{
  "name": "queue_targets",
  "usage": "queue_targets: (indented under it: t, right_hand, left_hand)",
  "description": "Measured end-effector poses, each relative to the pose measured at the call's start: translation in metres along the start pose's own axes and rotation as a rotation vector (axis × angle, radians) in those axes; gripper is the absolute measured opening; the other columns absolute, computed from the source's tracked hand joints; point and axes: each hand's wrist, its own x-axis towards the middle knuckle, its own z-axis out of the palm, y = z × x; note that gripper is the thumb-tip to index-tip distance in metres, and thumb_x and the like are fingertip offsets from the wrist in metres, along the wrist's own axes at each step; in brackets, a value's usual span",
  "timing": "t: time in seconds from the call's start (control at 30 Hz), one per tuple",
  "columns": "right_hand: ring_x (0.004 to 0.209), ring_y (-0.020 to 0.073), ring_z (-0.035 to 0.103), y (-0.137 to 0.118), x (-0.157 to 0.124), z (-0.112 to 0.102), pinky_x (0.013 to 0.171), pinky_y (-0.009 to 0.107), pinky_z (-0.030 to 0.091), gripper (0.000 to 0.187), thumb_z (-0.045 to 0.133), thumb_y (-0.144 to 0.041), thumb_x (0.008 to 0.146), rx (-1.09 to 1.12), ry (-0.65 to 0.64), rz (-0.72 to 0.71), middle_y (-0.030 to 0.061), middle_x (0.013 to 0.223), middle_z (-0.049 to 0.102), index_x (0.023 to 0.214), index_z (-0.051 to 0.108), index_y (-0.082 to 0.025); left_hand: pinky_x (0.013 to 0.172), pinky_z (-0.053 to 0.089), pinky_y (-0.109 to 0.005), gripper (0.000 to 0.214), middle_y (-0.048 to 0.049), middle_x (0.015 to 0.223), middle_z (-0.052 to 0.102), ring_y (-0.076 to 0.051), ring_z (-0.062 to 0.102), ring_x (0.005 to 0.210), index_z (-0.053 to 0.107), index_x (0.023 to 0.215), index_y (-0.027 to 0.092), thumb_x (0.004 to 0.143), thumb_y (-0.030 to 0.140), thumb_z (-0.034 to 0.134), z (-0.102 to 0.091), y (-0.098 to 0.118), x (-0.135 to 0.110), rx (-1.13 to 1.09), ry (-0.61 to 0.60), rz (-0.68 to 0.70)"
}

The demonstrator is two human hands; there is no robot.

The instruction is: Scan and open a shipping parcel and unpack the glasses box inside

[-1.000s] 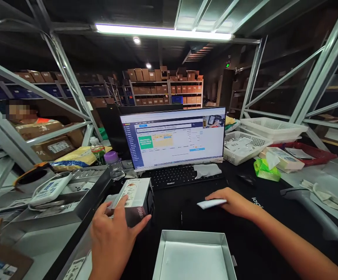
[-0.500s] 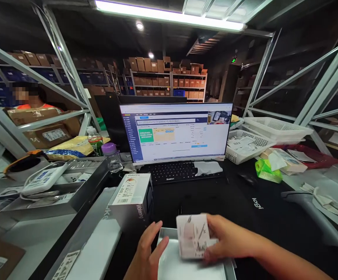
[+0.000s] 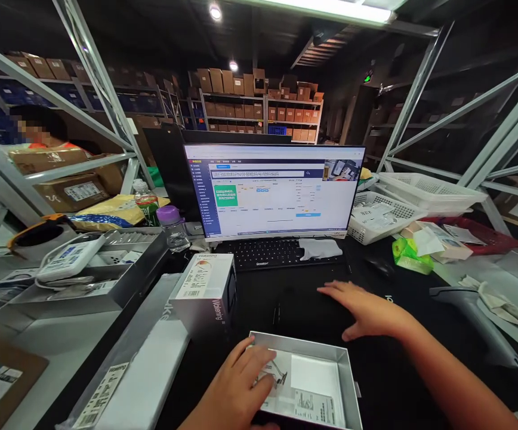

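My left hand (image 3: pixel 236 385) reaches into a shallow grey tray (image 3: pixel 346 373) near the front edge, its fingers pressing flat on a clear packet with a printed label (image 3: pixel 306 397) that lies inside. My right hand (image 3: pixel 361 307) hovers open, fingers spread, over the black desk mat (image 3: pixel 295 298) just in front of the keyboard (image 3: pixel 268 254). A white and grey product box (image 3: pixel 205 286) stands upright to the left of the tray, touched by neither hand.
A monitor (image 3: pixel 274 188) stands behind the keyboard. White baskets (image 3: pixel 420 194), a green packet (image 3: pixel 409 257) and a mouse (image 3: pixel 378 266) lie right. A grey scanner handle (image 3: pixel 474 316) lies far right. Bottles (image 3: pixel 172 230) and a metal tray (image 3: pixel 120 269) sit left; a person is behind the rack.
My right hand carried the packet from the mat into the tray, let go and moved back over the mat. My left hand left the box and now presses on the packet.
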Motion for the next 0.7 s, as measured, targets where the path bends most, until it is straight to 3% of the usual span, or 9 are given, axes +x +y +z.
queue_targets:
  t: [0.07,0.17,0.27,0.33,0.43,0.6,0.7]
  right_hand:
    - [0.143,0.0378,0.041,0.01,0.007,0.007,0.116,0.049,0.035,0.109,0.085,-0.024,0.053,0.019,-0.084,-0.007,0.015,0.153,0.047,0.153,0.041,-0.024]
    - [0.138,0.0376,0.047,0.016,0.012,0.018,0.113,0.046,0.039,0.105,0.082,-0.025,0.051,0.048,0.001,-0.041,0.013,0.146,0.054,0.149,0.047,-0.025]
    - [0.131,0.0355,0.054,0.023,0.014,0.021,0.111,0.044,0.04,0.098,0.08,-0.025,0.051,0.119,0.118,-0.075,0.0107,0.142,0.059,0.145,0.051,-0.026]
    - [0.126,0.0337,0.058,0.03,0.015,0.018,0.109,0.043,0.042,0.094,0.078,-0.026,0.054,0.196,0.203,-0.06,0.0095,0.14,0.06,0.144,0.05,-0.027]
    - [0.116,0.0337,0.063,0.04,0.018,0.012,0.103,0.045,0.046,0.091,0.079,-0.037,0.061,0.335,0.372,0.06,0.0114,0.13,0.065,0.145,0.045,-0.026]
    - [0.11,0.0349,0.065,0.045,0.015,0.006,0.097,0.047,0.05,0.089,0.078,-0.055,0.067,0.78,0.713,0.121,0.0143,0.126,0.065,0.142,0.042,-0.024]
    - [0.097,0.0329,0.07,0.05,0.006,0.004,0.087,0.047,0.055,0.07,0.073,-0.06,0.072,1.211,0.662,0.137,0.0121,0.116,0.072,0.129,0.054,-0.026]
  left_hand:
    - [0.115,0.027,-0.037,0.038,0.0028,0.089,0.068,-0.016,0.061,0.089,0.057,0.083,0.022,0.074,0.05,0.081,0.007,-0.002,-0.003,-0.049,-0.026,0.03]
    - [0.11,0.029,-0.037,0.036,0.0077,0.068,0.062,-0.012,0.055,0.07,0.053,0.073,0.022,0.086,0.05,0.07,0.025,-0.004,-0.01,-0.073,0.034,0.092]
    - [0.101,0.034,-0.033,0.042,0.0075,0.061,0.059,-0.01,0.05,0.062,0.05,0.068,0.021,0.097,0.05,0.054,0.043,-0.007,-0.011,-0.03,0.151,0.121]
    - [0.097,0.036,-0.033,0.043,0.0071,0.059,0.058,-0.01,0.049,0.06,0.05,0.066,0.02,0.096,0.049,0.056,0.05,-0.01,-0.008,0.069,0.18,0.136]
    - [0.093,0.039,-0.036,0.04,0.0062,0.061,0.06,-0.012,0.052,0.061,0.053,0.067,0.02,0.089,0.051,0.065,0.053,-0.013,0.004,0.183,0.116,0.144]
    - [0.096,0.043,-0.041,0.022,-0.0007,0.073,0.068,-0.018,0.062,0.072,0.064,0.077,0.02,0.087,0.039,0.07,0.044,-0.016,0.043,0.102,-0.031,-0.102]
    - [0.1,0.042,-0.05,0.019,-0.0052,0.071,0.067,-0.023,0.063,0.074,0.068,0.073,0.021,0.088,0.034,0.068,0.043,-0.023,0.067,-0.02,0.01,-0.327]
